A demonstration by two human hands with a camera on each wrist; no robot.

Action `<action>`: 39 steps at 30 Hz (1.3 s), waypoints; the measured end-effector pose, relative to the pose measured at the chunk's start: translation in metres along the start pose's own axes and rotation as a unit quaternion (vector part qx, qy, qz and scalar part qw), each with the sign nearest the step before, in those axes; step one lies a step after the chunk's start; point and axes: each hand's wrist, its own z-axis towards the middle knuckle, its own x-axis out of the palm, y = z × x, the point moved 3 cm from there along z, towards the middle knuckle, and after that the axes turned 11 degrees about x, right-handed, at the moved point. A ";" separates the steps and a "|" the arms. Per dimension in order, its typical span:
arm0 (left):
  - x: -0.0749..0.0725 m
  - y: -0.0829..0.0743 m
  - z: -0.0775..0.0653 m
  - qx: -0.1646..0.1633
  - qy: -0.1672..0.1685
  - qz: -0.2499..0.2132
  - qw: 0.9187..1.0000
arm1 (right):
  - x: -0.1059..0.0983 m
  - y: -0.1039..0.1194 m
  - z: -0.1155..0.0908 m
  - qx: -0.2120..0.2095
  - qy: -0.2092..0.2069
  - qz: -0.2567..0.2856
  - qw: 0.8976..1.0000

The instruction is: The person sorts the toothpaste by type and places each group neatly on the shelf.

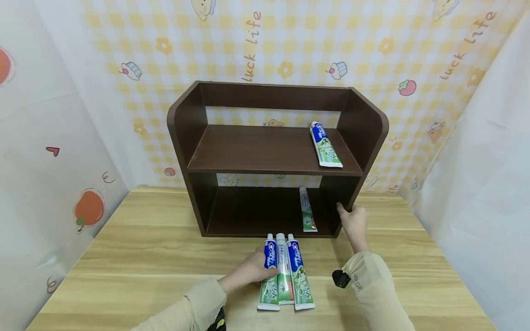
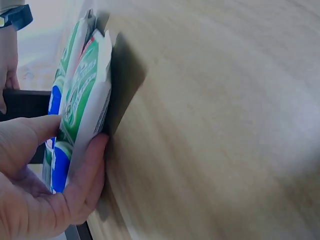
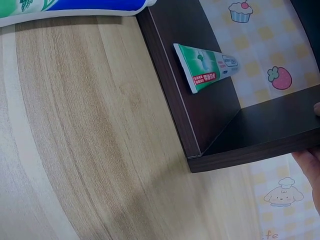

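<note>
My left hand (image 1: pixel 251 269) pinches the leftmost blue-and-green toothpaste tube (image 1: pixel 270 294), its thumb across the top. In the left wrist view the fingers curl under that tube's edge. Close beside it on the table lie a white-and-green toothpaste tube (image 1: pixel 285 292) and another blue-and-green tube (image 1: pixel 300 273), caps toward the shelf. My right hand (image 1: pixel 355 224) grips the right side panel of the dark brown two-tier shelf (image 1: pixel 273 147), thumb on the inner face. In the right wrist view only part of this hand (image 3: pixel 311 172) shows at the edge.
One blue-and-green tube (image 1: pixel 325 146) lies on the upper tier near its right side. A white-and-green tube (image 1: pixel 307 212) lies on the lower tier, also to the right. The wooden table (image 1: pixel 136 262) stretches out on both sides, with a patterned cloth (image 1: pixel 285 50) behind the shelf.
</note>
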 end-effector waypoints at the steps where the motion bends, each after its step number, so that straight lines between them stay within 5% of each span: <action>1: 0.000 0.000 0.000 -0.005 0.004 -0.011 1.000 | 0.000 0.000 0.000 0.000 -0.001 0.001 1.000; 8: -0.003 -0.002 0.004 -0.052 0.032 -0.078 0.995 | -0.002 0.000 0.000 -0.001 -0.023 0.008 1.000; 14: -0.003 -0.002 0.005 -0.083 0.040 -0.070 0.993 | -0.002 0.000 0.001 -0.004 -0.021 0.000 1.000; 27: -0.005 0.007 0.000 -0.036 0.045 -0.151 0.987 | -0.001 0.001 0.001 -0.006 -0.006 -0.008 1.000; 39: -0.033 -0.024 -0.008 0.007 0.066 -0.156 0.985 | -0.001 0.001 -0.002 -0.014 -0.002 0.004 1.000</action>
